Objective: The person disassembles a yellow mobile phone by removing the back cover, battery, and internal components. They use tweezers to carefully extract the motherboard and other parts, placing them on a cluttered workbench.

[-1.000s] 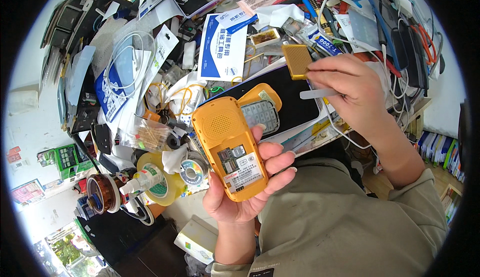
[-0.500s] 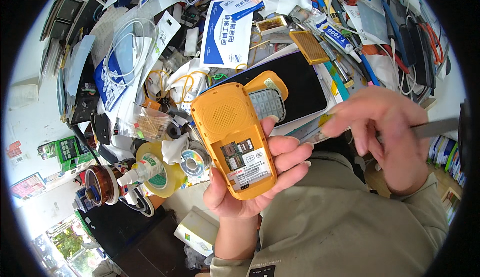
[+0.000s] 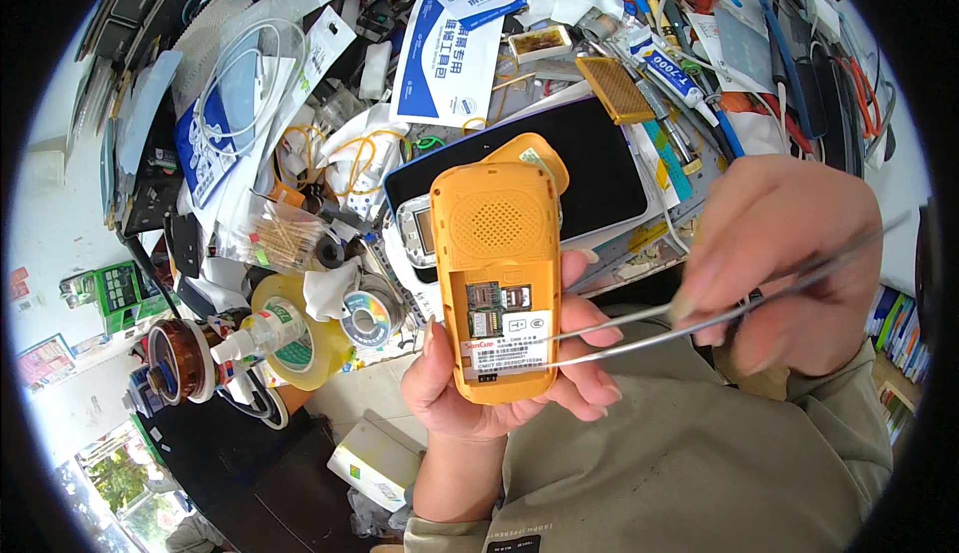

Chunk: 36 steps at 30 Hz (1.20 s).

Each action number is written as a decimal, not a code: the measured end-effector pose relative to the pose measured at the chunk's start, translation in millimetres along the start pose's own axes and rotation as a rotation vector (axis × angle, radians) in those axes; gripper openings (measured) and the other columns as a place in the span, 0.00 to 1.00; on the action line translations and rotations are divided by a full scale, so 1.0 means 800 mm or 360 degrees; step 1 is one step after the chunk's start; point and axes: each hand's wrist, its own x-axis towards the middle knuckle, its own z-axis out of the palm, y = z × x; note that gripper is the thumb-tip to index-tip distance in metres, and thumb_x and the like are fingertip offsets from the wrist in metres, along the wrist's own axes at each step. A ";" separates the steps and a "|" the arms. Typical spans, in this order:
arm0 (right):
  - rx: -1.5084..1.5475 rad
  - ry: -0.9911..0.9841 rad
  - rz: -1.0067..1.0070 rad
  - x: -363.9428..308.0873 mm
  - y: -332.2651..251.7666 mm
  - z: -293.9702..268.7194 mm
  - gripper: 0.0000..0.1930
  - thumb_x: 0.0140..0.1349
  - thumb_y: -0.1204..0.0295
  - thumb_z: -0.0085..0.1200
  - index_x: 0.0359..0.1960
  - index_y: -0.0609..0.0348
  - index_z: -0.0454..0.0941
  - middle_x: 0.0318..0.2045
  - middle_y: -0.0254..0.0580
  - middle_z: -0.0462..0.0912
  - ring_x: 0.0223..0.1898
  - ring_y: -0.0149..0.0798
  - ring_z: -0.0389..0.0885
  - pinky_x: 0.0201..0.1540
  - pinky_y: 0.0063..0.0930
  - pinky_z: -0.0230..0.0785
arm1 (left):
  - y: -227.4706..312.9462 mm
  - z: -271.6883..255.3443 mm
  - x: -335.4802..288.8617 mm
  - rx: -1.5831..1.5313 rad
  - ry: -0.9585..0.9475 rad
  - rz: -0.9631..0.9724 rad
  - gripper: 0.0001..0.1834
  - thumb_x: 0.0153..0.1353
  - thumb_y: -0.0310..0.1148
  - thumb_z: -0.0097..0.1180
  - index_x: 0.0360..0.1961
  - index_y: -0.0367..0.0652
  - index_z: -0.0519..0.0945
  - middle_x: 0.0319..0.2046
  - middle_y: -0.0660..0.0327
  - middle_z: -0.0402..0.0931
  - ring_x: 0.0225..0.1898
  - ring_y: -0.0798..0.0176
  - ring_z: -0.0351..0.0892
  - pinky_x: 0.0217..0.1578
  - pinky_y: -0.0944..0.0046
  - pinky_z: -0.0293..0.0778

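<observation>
In the middle, my left hand (image 3: 440, 393) cradles an orange phone housing (image 3: 494, 228), its back toward me. Speaker holes dot its upper part. The opened bay below shows card slots (image 3: 497, 298) and a white printed label (image 3: 499, 343). Thin metal tweezers (image 3: 639, 343) are pinched in my right hand (image 3: 784, 253), which is somewhat blurred. Their tips are apart and lie over the label's right side; whether they touch it I cannot tell. Behind the housing, an orange cover (image 3: 544, 158) and a silver phone part (image 3: 412, 231) rest on a large black-screened device (image 3: 609, 168).
Clutter fills the bench: a blue-and-white packet (image 3: 450, 63), an amber mesh block (image 3: 614, 90), a glue tube (image 3: 671, 75) and cotton swabs (image 3: 285, 238). At left stand a small clear bottle (image 3: 260, 335), a tape roll (image 3: 320, 353) and a solder spool (image 3: 368, 318).
My right hand has turned, bringing the tweezers across to the phone housing. My left hand has tilted the housing more upright and shifted it slightly right, uncovering the silver part on its left.
</observation>
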 end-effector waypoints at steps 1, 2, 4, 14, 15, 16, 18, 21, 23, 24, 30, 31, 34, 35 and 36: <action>0.0032 0.0020 -0.0087 -0.002 0.005 0.002 0.14 0.60 0.65 0.72 0.31 0.66 0.87 0.29 0.47 0.85 0.22 0.30 0.79 0.23 0.21 0.68 | 0.000 0.000 -0.001 0.0019 0.0008 -0.0009 0.55 0.70 0.60 0.48 0.76 0.27 0.38 0.66 0.24 0.60 0.56 0.27 0.75 0.51 0.38 0.79; -0.0070 -0.0076 -0.0163 -0.001 0.011 0.002 0.14 0.58 0.65 0.74 0.33 0.66 0.87 0.31 0.48 0.85 0.22 0.30 0.79 0.23 0.21 0.67 | 0.001 0.001 -0.002 0.0038 0.0017 -0.0025 0.55 0.70 0.60 0.48 0.76 0.26 0.38 0.65 0.24 0.60 0.55 0.28 0.76 0.50 0.39 0.80; 0.0002 -0.0156 -0.0125 0.002 0.017 0.007 0.15 0.59 0.64 0.73 0.36 0.66 0.88 0.31 0.47 0.85 0.24 0.30 0.79 0.24 0.21 0.67 | 0.000 0.000 -0.004 0.0084 0.0030 -0.0037 0.54 0.70 0.61 0.46 0.76 0.26 0.39 0.64 0.24 0.61 0.52 0.30 0.78 0.46 0.41 0.82; -0.0122 0.0097 0.0144 0.006 0.016 0.022 0.14 0.62 0.63 0.66 0.33 0.65 0.86 0.28 0.42 0.85 0.27 0.32 0.78 0.30 0.24 0.66 | 0.004 -0.007 0.000 0.0217 -0.0046 -0.0107 0.52 0.71 0.62 0.40 0.75 0.23 0.42 0.61 0.25 0.66 0.39 0.42 0.85 0.30 0.52 0.87; -0.0187 0.0082 0.0070 0.006 0.016 0.020 0.14 0.62 0.63 0.66 0.33 0.65 0.85 0.28 0.42 0.85 0.27 0.32 0.78 0.30 0.24 0.66 | 0.005 -0.009 0.004 0.0231 -0.0046 -0.0128 0.52 0.72 0.62 0.39 0.75 0.24 0.42 0.61 0.26 0.66 0.39 0.43 0.85 0.28 0.53 0.86; -0.0294 0.0081 0.0046 0.006 0.016 0.017 0.14 0.62 0.63 0.66 0.33 0.65 0.85 0.28 0.42 0.85 0.28 0.32 0.77 0.30 0.25 0.66 | 0.005 -0.012 0.006 0.0214 -0.0016 -0.0142 0.51 0.72 0.61 0.38 0.75 0.24 0.42 0.61 0.26 0.66 0.39 0.45 0.84 0.27 0.55 0.85; -0.0472 0.0093 0.0076 0.005 0.016 0.010 0.15 0.62 0.62 0.65 0.33 0.65 0.85 0.27 0.42 0.85 0.28 0.32 0.77 0.31 0.26 0.66 | 0.005 -0.017 0.012 0.0309 0.0042 -0.0168 0.49 0.74 0.60 0.36 0.76 0.25 0.43 0.62 0.28 0.67 0.36 0.49 0.82 0.23 0.61 0.79; -0.0538 0.0123 0.0124 0.003 0.016 0.004 0.17 0.62 0.60 0.65 0.33 0.65 0.85 0.26 0.42 0.84 0.28 0.33 0.76 0.32 0.27 0.65 | 0.006 -0.024 0.021 0.0384 0.0104 -0.0204 0.47 0.76 0.59 0.34 0.76 0.27 0.45 0.62 0.33 0.70 0.30 0.57 0.77 0.20 0.68 0.69; -0.0515 0.0176 0.0144 0.001 0.018 0.001 0.18 0.63 0.59 0.65 0.33 0.66 0.85 0.26 0.42 0.84 0.28 0.32 0.76 0.32 0.27 0.65 | 0.007 -0.027 0.028 0.0438 0.0140 -0.0246 0.46 0.76 0.60 0.33 0.76 0.28 0.47 0.62 0.36 0.72 0.26 0.62 0.72 0.19 0.70 0.64; -0.0530 0.0222 0.0166 0.000 0.018 0.000 0.18 0.63 0.59 0.65 0.33 0.66 0.85 0.26 0.42 0.83 0.27 0.32 0.76 0.31 0.27 0.65 | 0.007 -0.026 0.030 0.0477 0.0183 -0.0274 0.46 0.76 0.60 0.33 0.76 0.28 0.47 0.62 0.37 0.72 0.25 0.63 0.70 0.19 0.70 0.63; -0.0522 0.0337 0.0285 -0.003 0.020 -0.010 0.18 0.64 0.59 0.64 0.33 0.67 0.84 0.26 0.43 0.82 0.25 0.31 0.75 0.28 0.24 0.64 | 0.004 -0.027 0.046 0.0588 0.0264 -0.0324 0.44 0.77 0.61 0.26 0.76 0.31 0.52 0.58 0.40 0.75 0.22 0.68 0.67 0.19 0.71 0.61; -0.0530 0.0327 0.0300 -0.003 0.020 -0.012 0.18 0.64 0.59 0.64 0.33 0.67 0.83 0.26 0.43 0.81 0.25 0.30 0.75 0.27 0.24 0.64 | 0.003 -0.027 0.048 0.0573 0.0271 -0.0339 0.44 0.77 0.62 0.25 0.76 0.31 0.52 0.57 0.40 0.75 0.22 0.68 0.66 0.19 0.71 0.61; -0.0553 0.0287 0.0288 -0.001 0.020 -0.020 0.19 0.65 0.58 0.63 0.32 0.66 0.83 0.26 0.43 0.81 0.24 0.30 0.75 0.27 0.23 0.64 | 0.001 -0.028 0.055 0.0576 0.0280 -0.0359 0.47 0.76 0.64 0.22 0.75 0.30 0.52 0.56 0.39 0.76 0.18 0.69 0.65 0.18 0.71 0.61; -0.0531 0.0295 0.0313 -0.001 0.020 -0.021 0.19 0.66 0.58 0.62 0.32 0.66 0.83 0.25 0.43 0.81 0.24 0.29 0.74 0.27 0.23 0.64 | 0.000 -0.027 0.057 0.0563 0.0277 -0.0352 0.47 0.76 0.65 0.22 0.75 0.29 0.52 0.56 0.39 0.76 0.18 0.69 0.65 0.17 0.71 0.61; -0.0510 0.0303 0.0338 0.000 0.021 -0.022 0.19 0.67 0.57 0.61 0.32 0.66 0.82 0.25 0.43 0.80 0.23 0.29 0.74 0.26 0.23 0.64 | -0.002 -0.027 0.058 0.0537 0.0275 -0.0343 0.48 0.75 0.65 0.22 0.75 0.29 0.52 0.55 0.38 0.76 0.17 0.69 0.65 0.17 0.72 0.61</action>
